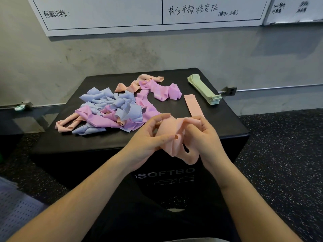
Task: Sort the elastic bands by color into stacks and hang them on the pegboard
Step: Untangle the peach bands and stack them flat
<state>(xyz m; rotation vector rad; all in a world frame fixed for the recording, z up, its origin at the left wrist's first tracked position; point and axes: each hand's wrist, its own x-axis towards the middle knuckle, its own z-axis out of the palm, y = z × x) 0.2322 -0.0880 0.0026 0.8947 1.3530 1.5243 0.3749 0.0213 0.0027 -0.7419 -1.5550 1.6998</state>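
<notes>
A crumpled peach band [170, 137] sits at frame centre, pinched between the left hand [150, 137] and right hand [201, 137], its folds partly hidden by fingers. Above, on the black box [104, 142]: a flat peach strip [194, 105], a green stack [203, 89], and a tangled pile [111, 110] of blue, pink and peach bands.

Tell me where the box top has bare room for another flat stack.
Bare black top lies right of the flat peach band, below the green stack. Another strip runs along the near edge, between the mixed pile and the left hand. The left and middle are crowded. Both hands hold a peach band near the front edge.
</notes>
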